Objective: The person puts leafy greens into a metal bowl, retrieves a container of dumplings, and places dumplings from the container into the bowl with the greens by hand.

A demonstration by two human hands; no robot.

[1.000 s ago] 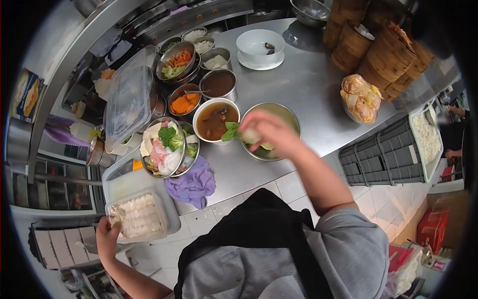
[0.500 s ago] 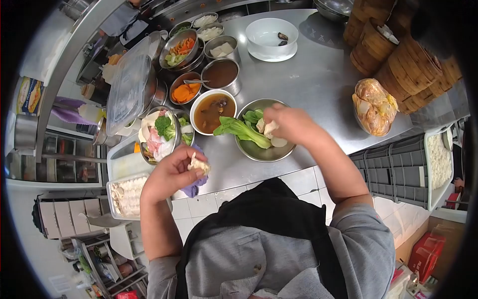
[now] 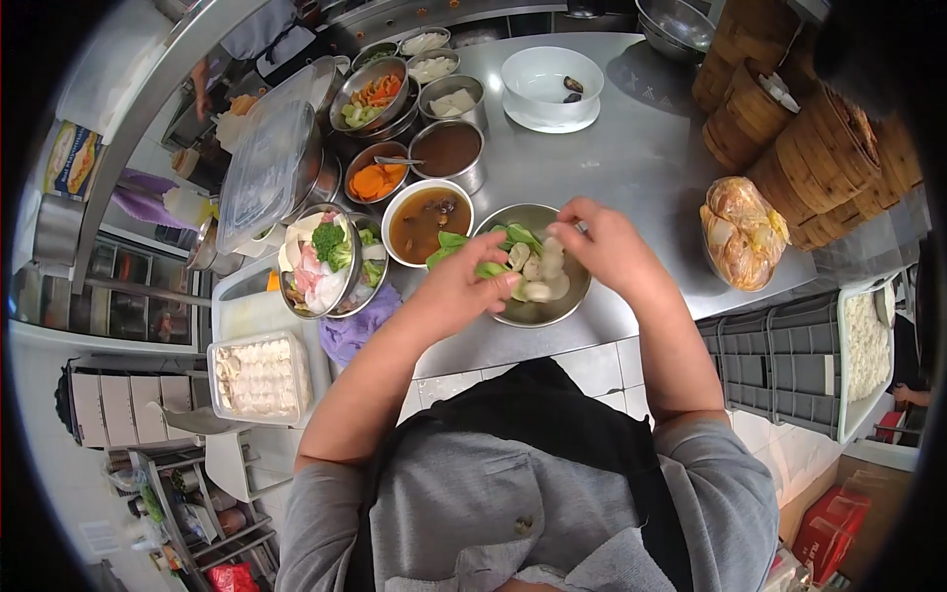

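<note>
A metal bowl on the steel table holds leafy greens and several pale dumplings. Over the bowl's left side is my left hand, fingers apart, touching or just above the greens, with nothing seen held in it. My right hand is at the bowl's right rim, thumb and fingers curled close together; whether anything is between them is hidden. Left of the bowl stands a white bowl of brown soup. A clear tub of dumplings lies at the lower left.
Metal bowls of broccoli and raw meat, carrots and brown sauce stand at the left. A purple cloth is by the edge. Farther off are a white bowl, a wrapped bundle and bamboo steamers.
My left hand has moved right from beside the purple cloth to the metal bowl, and its dumpling is no longer seen in it. More dumplings show in the bowl.
</note>
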